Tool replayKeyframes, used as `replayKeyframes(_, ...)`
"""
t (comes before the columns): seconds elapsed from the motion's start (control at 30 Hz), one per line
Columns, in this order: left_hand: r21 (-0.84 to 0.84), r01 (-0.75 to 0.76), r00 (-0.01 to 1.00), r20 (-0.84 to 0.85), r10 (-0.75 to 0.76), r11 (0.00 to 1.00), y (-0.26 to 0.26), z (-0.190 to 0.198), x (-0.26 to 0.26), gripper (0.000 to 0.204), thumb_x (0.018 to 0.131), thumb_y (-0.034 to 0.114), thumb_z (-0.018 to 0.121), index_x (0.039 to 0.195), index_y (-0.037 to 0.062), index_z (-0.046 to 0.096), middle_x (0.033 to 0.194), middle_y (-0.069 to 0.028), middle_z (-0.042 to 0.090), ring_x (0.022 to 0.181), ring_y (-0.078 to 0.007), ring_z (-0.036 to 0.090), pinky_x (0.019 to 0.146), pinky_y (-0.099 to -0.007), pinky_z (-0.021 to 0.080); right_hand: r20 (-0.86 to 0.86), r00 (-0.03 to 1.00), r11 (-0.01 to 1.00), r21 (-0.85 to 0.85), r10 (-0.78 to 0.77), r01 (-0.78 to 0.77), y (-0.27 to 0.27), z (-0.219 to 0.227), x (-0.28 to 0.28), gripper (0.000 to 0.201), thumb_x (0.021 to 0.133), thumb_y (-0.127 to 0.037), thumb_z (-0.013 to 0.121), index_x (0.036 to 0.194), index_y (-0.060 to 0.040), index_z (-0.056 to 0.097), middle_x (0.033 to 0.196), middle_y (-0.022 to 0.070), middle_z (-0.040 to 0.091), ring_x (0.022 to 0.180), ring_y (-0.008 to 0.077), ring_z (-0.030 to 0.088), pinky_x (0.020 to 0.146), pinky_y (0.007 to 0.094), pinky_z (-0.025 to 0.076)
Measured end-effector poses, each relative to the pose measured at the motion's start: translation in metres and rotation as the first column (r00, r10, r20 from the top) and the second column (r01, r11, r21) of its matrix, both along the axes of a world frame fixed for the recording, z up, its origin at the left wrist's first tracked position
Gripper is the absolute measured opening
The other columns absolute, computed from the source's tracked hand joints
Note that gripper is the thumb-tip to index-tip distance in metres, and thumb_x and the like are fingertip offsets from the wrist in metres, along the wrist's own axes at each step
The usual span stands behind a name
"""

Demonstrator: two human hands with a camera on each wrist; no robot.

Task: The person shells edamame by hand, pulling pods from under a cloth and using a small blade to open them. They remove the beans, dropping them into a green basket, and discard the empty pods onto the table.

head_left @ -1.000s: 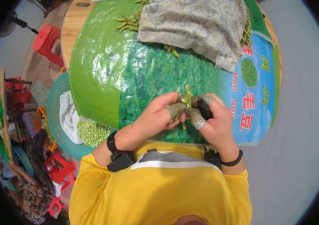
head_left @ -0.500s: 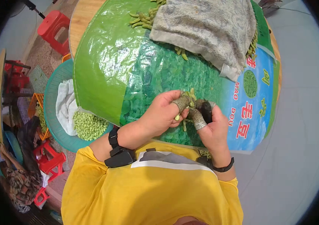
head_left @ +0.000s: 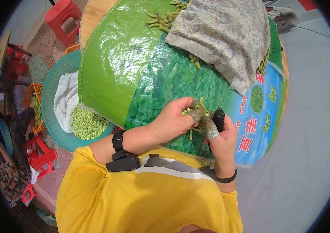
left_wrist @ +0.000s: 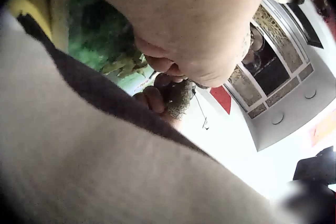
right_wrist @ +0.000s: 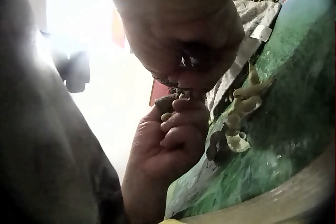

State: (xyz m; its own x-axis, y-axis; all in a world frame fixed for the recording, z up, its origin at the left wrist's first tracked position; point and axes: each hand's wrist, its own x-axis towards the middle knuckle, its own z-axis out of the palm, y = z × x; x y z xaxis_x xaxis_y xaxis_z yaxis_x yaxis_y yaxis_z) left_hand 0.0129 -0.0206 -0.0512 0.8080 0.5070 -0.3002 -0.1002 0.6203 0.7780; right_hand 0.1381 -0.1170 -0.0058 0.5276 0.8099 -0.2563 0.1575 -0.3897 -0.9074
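Observation:
In the head view both hands meet over the green printed sheet [head_left: 149, 105], their thumbs and some fingers wrapped in grey tape. The left hand [head_left: 172, 121] curls its fingers around shelled green beans and, with its thumb, pinches a green edamame pod [head_left: 201, 102]. Against that pod, the right hand [head_left: 226, 139] pinches with thumb and fingers; a black covering wraps one of its fingers. A pale bean [right_wrist: 166, 116] shows in the left hand's curled fingers in the right wrist view. Opened pods [right_wrist: 245, 107] lie on the sheet below the hands.
A grey towel [head_left: 223, 35] covers a heap of edamame pods [head_left: 165, 21] at the table's far side. Left of the table, a teal basket [head_left: 50, 105] holds a white cloth [head_left: 66, 97] and shelled beans [head_left: 89, 124]. Red stools [head_left: 62, 19] stand on the floor.
The view has turned, so the towel and sheet appear further right. Both hands keep working together at the pod; more beans now show at the left hand's fingers.

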Motion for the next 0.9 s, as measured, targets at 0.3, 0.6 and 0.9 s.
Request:
replayKeyframes(0.3, -0.353, -0.013, 0.998, 0.047, 0.031, 0.935, 0.002, 0.005, -0.003, 0.012, 0.090, 0.014, 0.048, 0.097, 0.0053, 0.053, 0.071, -0.0023, 0.052, 0.048, -0.0036, 0.037, 0.040, -0.0184, 0.024, 0.756, 0.652, 0.953, 0.153, 0.058, -0.263, -0.001, -0.003, -0.002, 0.023, 0.071, -0.008, 0.068, 0.093, -0.0042, 0.060, 0.072, 0.0108, 0.059, 0.058, 0.0207, 0.057, 0.049, 0.0310, 0.045)
replayKeyframes(0.6, 0.037, 0.012, 0.999, 0.052, -0.014, 0.999, -0.002, 0.011, -0.001, 0.014, 0.092, 0.018, 0.046, 0.092, 0.0054, 0.053, 0.068, -0.0001, 0.050, 0.047, -0.0046, 0.038, 0.039, -0.0199, 0.028, 0.859, 0.484, 0.867, 0.106, 0.167, -0.487, 0.001, -0.003, -0.006, 0.030, 0.059, -0.003, 0.068, 0.087, -0.0033, 0.058, 0.074, 0.0115, 0.057, 0.059, 0.0293, 0.056, 0.047, 0.0347, 0.044)
replayKeyframes(0.9, -0.477, 0.159, 0.980, 0.183, -0.079, 0.864, 0.006, 0.010, -0.008, 0.014, 0.093, 0.021, 0.049, 0.099, 0.0080, 0.049, 0.067, -0.0010, 0.050, 0.046, -0.0039, 0.034, 0.038, -0.0187, 0.020, 0.792, 0.594, 0.872, 0.181, 0.145, -0.454, 0.003, 0.002, 0.000, 0.020, 0.070, -0.004, 0.068, 0.089, -0.0013, 0.061, 0.073, 0.0124, 0.057, 0.061, 0.0255, 0.056, 0.055, 0.0311, 0.044)
